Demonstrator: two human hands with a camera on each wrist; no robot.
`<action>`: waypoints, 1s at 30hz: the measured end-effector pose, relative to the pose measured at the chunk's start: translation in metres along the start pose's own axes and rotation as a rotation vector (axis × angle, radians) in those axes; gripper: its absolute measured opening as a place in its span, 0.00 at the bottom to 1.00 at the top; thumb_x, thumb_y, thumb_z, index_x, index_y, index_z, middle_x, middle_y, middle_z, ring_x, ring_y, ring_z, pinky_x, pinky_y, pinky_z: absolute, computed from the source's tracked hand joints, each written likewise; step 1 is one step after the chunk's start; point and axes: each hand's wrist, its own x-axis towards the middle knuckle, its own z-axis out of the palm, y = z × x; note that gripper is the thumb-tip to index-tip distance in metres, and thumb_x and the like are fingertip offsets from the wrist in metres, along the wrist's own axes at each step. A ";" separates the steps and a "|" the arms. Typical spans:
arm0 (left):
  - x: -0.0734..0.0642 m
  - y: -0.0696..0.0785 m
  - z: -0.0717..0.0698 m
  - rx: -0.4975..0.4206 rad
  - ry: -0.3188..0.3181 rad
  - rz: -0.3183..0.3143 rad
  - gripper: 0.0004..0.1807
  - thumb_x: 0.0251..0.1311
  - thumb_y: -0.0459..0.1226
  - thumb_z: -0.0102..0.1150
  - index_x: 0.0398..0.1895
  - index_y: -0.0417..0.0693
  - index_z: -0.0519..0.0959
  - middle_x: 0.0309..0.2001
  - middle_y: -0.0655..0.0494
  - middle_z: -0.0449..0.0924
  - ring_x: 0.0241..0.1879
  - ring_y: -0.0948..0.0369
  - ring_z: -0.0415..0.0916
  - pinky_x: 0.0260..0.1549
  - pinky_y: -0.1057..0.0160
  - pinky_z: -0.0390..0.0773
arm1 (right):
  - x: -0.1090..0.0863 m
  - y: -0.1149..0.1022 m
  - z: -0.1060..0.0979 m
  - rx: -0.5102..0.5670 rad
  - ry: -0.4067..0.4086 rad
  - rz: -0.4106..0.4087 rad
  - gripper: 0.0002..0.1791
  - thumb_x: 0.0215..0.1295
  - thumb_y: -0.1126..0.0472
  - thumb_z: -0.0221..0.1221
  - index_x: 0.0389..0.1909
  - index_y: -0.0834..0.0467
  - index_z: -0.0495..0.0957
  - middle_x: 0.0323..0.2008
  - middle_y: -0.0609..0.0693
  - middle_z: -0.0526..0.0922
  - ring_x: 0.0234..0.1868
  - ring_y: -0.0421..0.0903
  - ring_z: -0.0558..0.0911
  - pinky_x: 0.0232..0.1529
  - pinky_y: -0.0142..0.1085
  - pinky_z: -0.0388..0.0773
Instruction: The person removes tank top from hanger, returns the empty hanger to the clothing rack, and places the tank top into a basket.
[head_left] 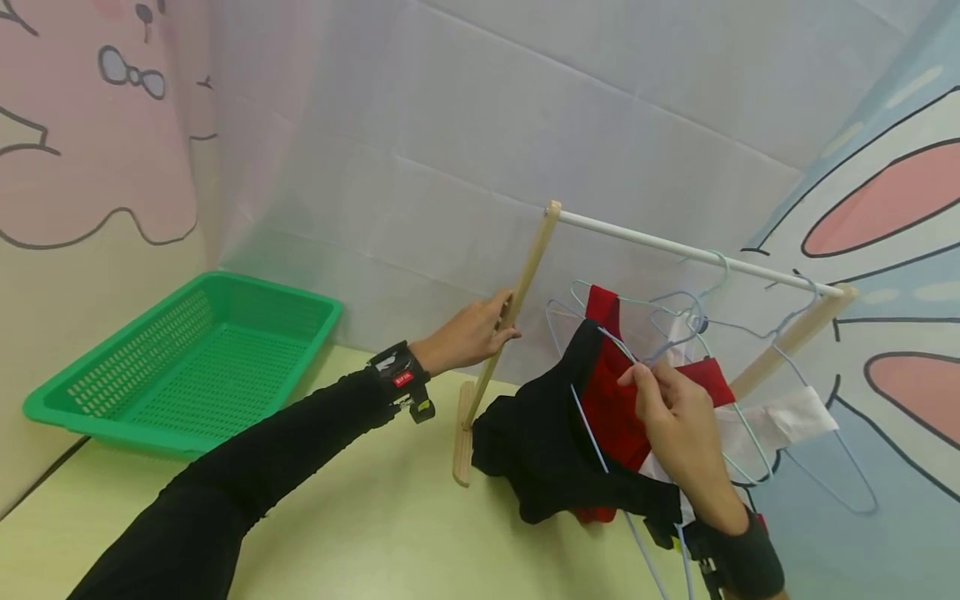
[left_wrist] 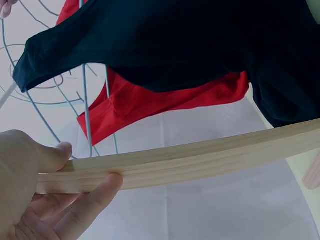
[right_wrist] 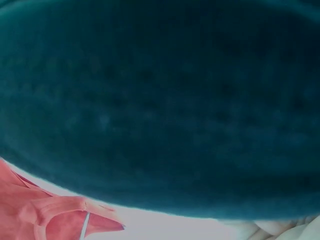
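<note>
My left hand holds the wooden side post of a small clothes rack. In the left wrist view, the thumb and fingers lie on opposite sides of that post. My right hand pinches a light-blue wire hanger near its hook, below the rack's rod. A black garment hangs from this hanger, tilted, and its dark cloth fills most of the right wrist view. Behind it are a red garment and a white garment on other hangers, partly hidden.
The rack's white rod bears a green hanger hook and a blue one. A second wooden post stands at the right. On the pale yellow table, a green basket sits at the left, near the white wall covering.
</note>
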 end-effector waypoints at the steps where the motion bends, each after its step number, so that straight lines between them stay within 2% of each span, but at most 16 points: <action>1: 0.000 0.000 0.000 -0.002 0.001 0.000 0.26 0.78 0.39 0.63 0.68 0.34 0.66 0.44 0.42 0.86 0.43 0.50 0.89 0.39 0.58 0.87 | -0.002 0.000 0.001 0.005 -0.002 -0.001 0.16 0.85 0.56 0.53 0.44 0.60 0.85 0.18 0.49 0.71 0.16 0.45 0.69 0.17 0.34 0.68; 7: 0.002 -0.003 0.003 -0.015 0.004 0.010 0.22 0.78 0.40 0.62 0.62 0.36 0.68 0.44 0.42 0.87 0.41 0.50 0.89 0.37 0.58 0.87 | -0.011 0.000 0.004 0.022 -0.011 -0.010 0.14 0.85 0.58 0.53 0.43 0.60 0.85 0.17 0.48 0.71 0.16 0.45 0.69 0.17 0.34 0.68; 11: 0.002 -0.002 0.002 -0.016 0.002 0.017 0.22 0.78 0.40 0.62 0.63 0.36 0.68 0.44 0.42 0.87 0.41 0.51 0.89 0.36 0.59 0.86 | -0.017 -0.002 0.005 0.013 -0.013 -0.004 0.14 0.85 0.58 0.53 0.42 0.60 0.85 0.17 0.48 0.71 0.15 0.45 0.68 0.17 0.34 0.67; 22: 0.001 -0.001 0.002 -0.037 -0.004 -0.011 0.23 0.77 0.39 0.63 0.64 0.37 0.68 0.46 0.41 0.87 0.48 0.47 0.88 0.43 0.55 0.88 | -0.028 -0.002 0.007 -0.011 -0.034 0.034 0.14 0.85 0.60 0.54 0.40 0.60 0.84 0.17 0.45 0.69 0.16 0.42 0.67 0.15 0.36 0.66; 30: 0.001 -0.003 0.002 -0.060 0.003 -0.005 0.21 0.77 0.38 0.63 0.64 0.39 0.68 0.46 0.43 0.87 0.50 0.46 0.88 0.43 0.55 0.88 | -0.034 0.005 0.014 0.039 -0.011 -0.033 0.12 0.83 0.65 0.56 0.37 0.60 0.84 0.16 0.43 0.67 0.15 0.40 0.65 0.13 0.36 0.65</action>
